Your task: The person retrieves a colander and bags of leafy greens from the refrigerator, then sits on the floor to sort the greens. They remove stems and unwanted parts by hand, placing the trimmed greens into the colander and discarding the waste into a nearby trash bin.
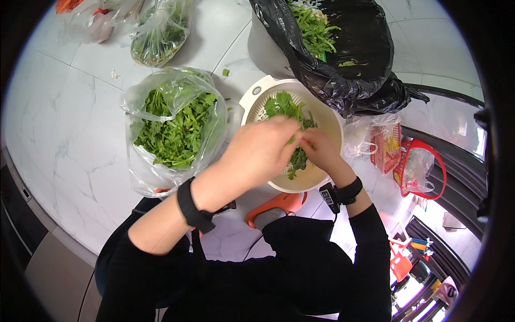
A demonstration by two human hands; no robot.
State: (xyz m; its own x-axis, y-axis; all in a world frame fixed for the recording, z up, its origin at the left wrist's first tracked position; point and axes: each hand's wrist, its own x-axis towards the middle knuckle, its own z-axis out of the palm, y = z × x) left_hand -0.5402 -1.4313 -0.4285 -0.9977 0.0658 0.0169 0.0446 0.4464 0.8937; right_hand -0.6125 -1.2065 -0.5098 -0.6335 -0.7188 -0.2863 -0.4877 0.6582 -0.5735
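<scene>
Over a cream colander (251, 100) set in a basin (336, 133), my two hands meet with their fingertips close together. My left hand (265, 145) is slightly blurred and pinches a bit of leafy greens between thumb and fingers. Opposite it, my right hand (322, 149) also has its fingers closed at the leafy greens (298, 163), whose leaves show below the fingertips. The exact grip is partly hidden by the fingers. More leafy greens (283, 104) lie in the colander beyond my hands. To the left stands an open clear plastic bag (217, 133) full of leafy greens (181, 135).
A bin lined with a black plastic bag (362, 52) overlaps the basin's far right rim and holds plant scraps (316, 32). Another bag of greens (161, 38) lies far left on the tiled floor (88, 120). Red baskets (386, 149) stand at right. An orange slipper (281, 203) is near the basin.
</scene>
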